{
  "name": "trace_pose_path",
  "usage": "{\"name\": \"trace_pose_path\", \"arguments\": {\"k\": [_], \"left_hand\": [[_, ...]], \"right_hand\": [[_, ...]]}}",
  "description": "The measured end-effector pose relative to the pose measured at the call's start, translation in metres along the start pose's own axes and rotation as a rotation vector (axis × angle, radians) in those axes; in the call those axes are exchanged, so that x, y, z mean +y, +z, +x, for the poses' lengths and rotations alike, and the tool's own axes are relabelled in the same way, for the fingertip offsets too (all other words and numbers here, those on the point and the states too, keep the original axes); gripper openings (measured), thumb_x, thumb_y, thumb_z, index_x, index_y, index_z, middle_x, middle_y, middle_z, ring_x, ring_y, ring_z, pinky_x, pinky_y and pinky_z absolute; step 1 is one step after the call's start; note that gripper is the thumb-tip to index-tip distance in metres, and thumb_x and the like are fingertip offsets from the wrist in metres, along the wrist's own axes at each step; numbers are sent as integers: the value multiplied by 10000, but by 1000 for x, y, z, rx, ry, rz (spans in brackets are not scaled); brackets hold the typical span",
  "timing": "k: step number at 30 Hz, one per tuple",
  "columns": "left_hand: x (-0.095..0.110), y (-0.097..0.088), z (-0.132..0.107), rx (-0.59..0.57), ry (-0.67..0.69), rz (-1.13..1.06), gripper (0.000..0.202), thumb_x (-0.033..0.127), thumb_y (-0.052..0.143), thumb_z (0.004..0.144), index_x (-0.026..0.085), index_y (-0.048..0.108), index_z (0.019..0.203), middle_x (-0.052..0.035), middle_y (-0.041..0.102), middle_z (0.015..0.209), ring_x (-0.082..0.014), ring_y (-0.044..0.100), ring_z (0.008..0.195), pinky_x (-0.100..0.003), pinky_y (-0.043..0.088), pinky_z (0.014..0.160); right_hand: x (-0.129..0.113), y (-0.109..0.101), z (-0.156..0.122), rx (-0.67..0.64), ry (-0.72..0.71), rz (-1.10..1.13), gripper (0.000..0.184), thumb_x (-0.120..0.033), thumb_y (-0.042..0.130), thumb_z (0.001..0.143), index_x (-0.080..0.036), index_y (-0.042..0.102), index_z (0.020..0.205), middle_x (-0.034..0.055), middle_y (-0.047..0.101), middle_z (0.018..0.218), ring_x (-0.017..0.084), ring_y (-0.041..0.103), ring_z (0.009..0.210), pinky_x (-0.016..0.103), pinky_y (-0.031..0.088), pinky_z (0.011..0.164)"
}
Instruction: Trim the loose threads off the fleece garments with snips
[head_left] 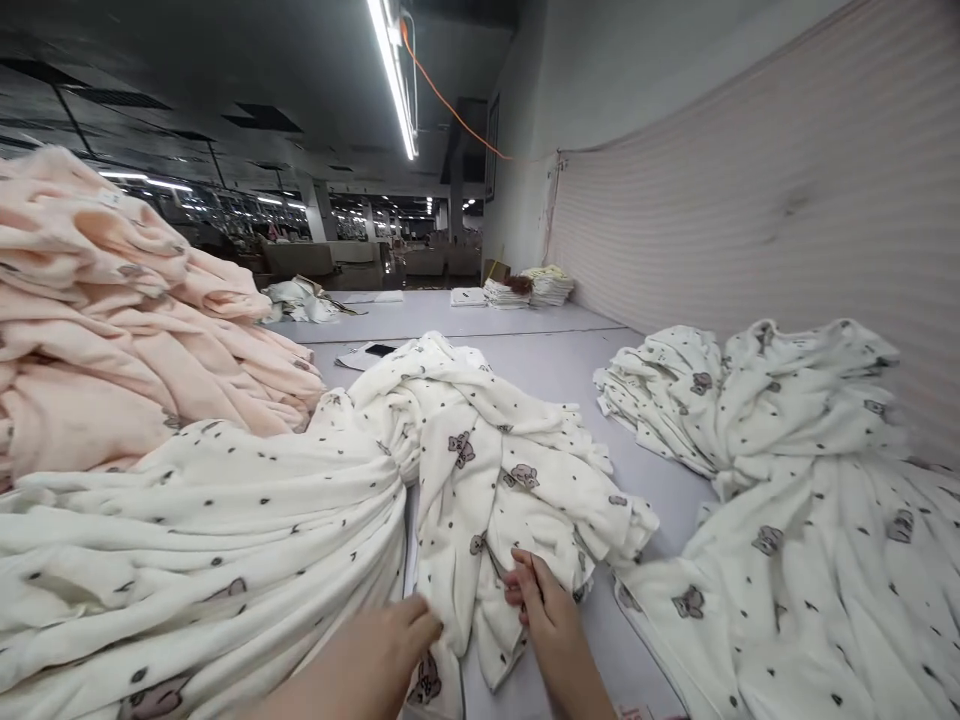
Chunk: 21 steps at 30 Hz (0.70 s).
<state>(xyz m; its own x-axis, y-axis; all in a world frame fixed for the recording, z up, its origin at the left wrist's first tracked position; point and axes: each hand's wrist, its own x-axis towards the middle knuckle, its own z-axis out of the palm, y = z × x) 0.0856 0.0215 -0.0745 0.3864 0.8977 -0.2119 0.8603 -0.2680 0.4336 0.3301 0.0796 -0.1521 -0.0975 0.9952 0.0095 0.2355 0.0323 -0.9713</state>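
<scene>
Your right hand point(547, 602), at five o'clock on the middle garment, has its thumb and fingers bent in over the cloth; your left hand point(405, 630), at seven, curls beside its near edge. Both are a little blurred, so I can't tell whether either has closed on fabric. The white bear-print garment point(517, 475) lies straight ahead of you on the table point(547, 355), its loose ends toward you, probably so both hands can reach them. At half past eight, white printed cloth point(247, 530) drapes in long folds; behind it, at ten, rises a pink heap point(142, 340). At three sits another white heap point(795, 480), apart from the middle garment at the back, likely to keep the lots distinct. Folded stacks point(551, 287) stand at twelve, far off, seemingly out of your working space.
</scene>
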Motion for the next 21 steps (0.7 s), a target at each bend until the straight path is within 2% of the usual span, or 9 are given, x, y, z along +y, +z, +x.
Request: {"name": "trace_pose_path", "arguments": {"k": [2, 4, 7, 10, 12, 15, 16, 18, 21], "left_hand": [[1, 13, 39, -2, 69, 74, 586, 45, 589, 599, 236, 595, 1153, -132, 542, 1283, -354, 559, 1053, -414, 458, 833], [-8, 22, 65, -5, 102, 61, 529, 55, 536, 665, 236, 590, 1160, -111, 484, 1349, -330, 491, 1149, -403, 433, 894], [-26, 25, 80, -11, 148, -6, 329, 106, 439, 782, 249, 647, 993, -52, 589, 1128, -216, 567, 989, -305, 453, 837], [-33, 23, 86, -20, 189, -55, 187, 163, 468, 777, 209, 649, 761, -34, 591, 946, -170, 587, 796, -257, 457, 706], [-34, 21, 90, -18, 213, -80, 162, 183, 496, 759, 192, 611, 646, -29, 581, 891, -159, 573, 744, -251, 446, 668], [-35, 21, 95, -3, 250, -124, 184, 195, 520, 748, 189, 562, 569, -17, 567, 830, -154, 557, 722, -253, 443, 674], [-36, 20, 94, 8, 260, -141, 180, 203, 525, 753, 192, 563, 577, -15, 565, 825, -157, 557, 731, -258, 447, 690], [-35, 18, 88, 62, 259, -175, 85, 221, 535, 770, 201, 602, 722, -29, 569, 917, -183, 564, 811, -287, 457, 746], [-25, 14, 68, 207, 210, -213, 205, 200, 478, 825, 202, 522, 1025, -84, 506, 1104, -227, 533, 944, -362, 451, 825]], "right_hand": [[4, -4, -5, -11, 5, -34, 420, -492, 396, 938, -186, 583, 1157, 84, 702, 956, 224, 662, 883, 342, 507, 797], [6, -5, -17, 15, 22, -42, 412, -479, 398, 940, -188, 574, 1173, 98, 689, 1037, 236, 637, 984, 352, 477, 875], [1, 0, -41, 90, 46, -109, 377, -452, 364, 953, -228, 564, 1180, 83, 677, 1045, 228, 641, 953, 323, 487, 835], [-11, 17, -60, 74, -101, -169, 304, -388, 433, 907, -272, 617, 1120, 58, 660, 986, 217, 648, 854, 294, 492, 752], [-17, 33, -64, 35, -202, -223, 353, -306, 531, 816, -303, 623, 1157, 56, 607, 1106, 208, 639, 841, 283, 480, 727], [-21, 53, -56, 74, -98, -177, 259, -268, 591, 758, -269, 688, 998, 52, 596, 1030, 194, 597, 778, 277, 436, 697], [-20, 56, -52, 101, -43, -121, 154, -298, 593, 777, -238, 688, 883, 44, 602, 921, 192, 574, 759, 273, 421, 690], [-19, 59, -43, 139, 44, -6, 209, -387, 581, 814, -203, 611, 719, 7, 554, 716, 173, 523, 694, 255, 405, 649], [-19, 61, -38, 150, 134, 113, 312, -484, 557, 832, -192, 541, 722, -45, 473, 586, 114, 431, 520, 210, 355, 485]]}}
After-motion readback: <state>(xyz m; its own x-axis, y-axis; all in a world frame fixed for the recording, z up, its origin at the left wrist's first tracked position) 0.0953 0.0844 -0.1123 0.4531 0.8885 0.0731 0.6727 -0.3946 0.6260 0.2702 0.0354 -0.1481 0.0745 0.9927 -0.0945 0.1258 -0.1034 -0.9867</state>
